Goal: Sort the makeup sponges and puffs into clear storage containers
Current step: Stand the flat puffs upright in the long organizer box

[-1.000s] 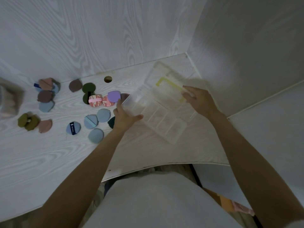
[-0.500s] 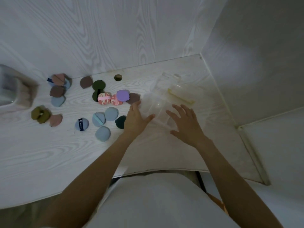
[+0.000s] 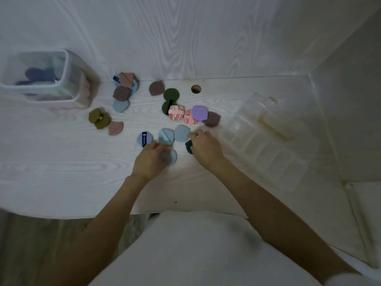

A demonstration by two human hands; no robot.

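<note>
Several round puffs in blue, green, brown, pink and purple lie scattered on the white table [image 3: 61, 162]. My left hand [image 3: 151, 159] grips a blue puff [image 3: 172, 157] at the near edge of the group; the image is blurred there. My right hand [image 3: 205, 148] lies with curled fingers over a dark green puff [image 3: 188, 145], its fingertips at the edge of a light blue puff [image 3: 181, 133]. Whether it holds either puff is hidden. A clear divided organizer [image 3: 257, 141] lies open to the right of my right hand.
A clear tub [image 3: 68, 79] with sponges inside stands at the back left against the wall. The organizer's lid with a yellow latch [image 3: 274, 126] lies open toward the right wall. A cable hole [image 3: 195, 88] is in the table near the back.
Both hands have left the organizer and moved left onto the puffs. The organizer now lies open and flat on the table. The view has shifted left, bringing the tub into sight.
</note>
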